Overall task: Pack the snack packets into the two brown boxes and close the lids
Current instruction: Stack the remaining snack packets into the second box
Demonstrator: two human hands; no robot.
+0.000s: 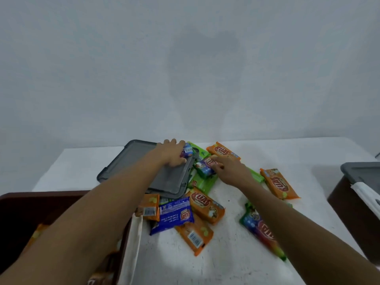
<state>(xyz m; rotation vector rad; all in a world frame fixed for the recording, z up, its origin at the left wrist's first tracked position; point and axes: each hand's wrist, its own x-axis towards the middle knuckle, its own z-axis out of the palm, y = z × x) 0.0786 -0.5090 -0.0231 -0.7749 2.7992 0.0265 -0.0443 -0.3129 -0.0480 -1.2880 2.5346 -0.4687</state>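
Observation:
Several snack packets lie in a loose pile on the white table [236, 254]. My left hand [171, 153] grips a blue packet [187, 150] above the far corner of a grey lid [162, 171]. My right hand [228, 169] pinches another blue packet [204, 168] just right of the lid. Orange packets [206, 205], a blue one [175, 214] and green ones [202, 183] lie nearer to me. One brown box [22, 210] stands open at the lower left with a packet inside. A second brown box [349, 200] sits at the right edge.
A grey lid [362, 171] rests on the right box, with a white cloth [368, 193] hanging over its rim. A cream cloth strip [132, 243] hangs on the left box's side. A pale wall rises behind the table.

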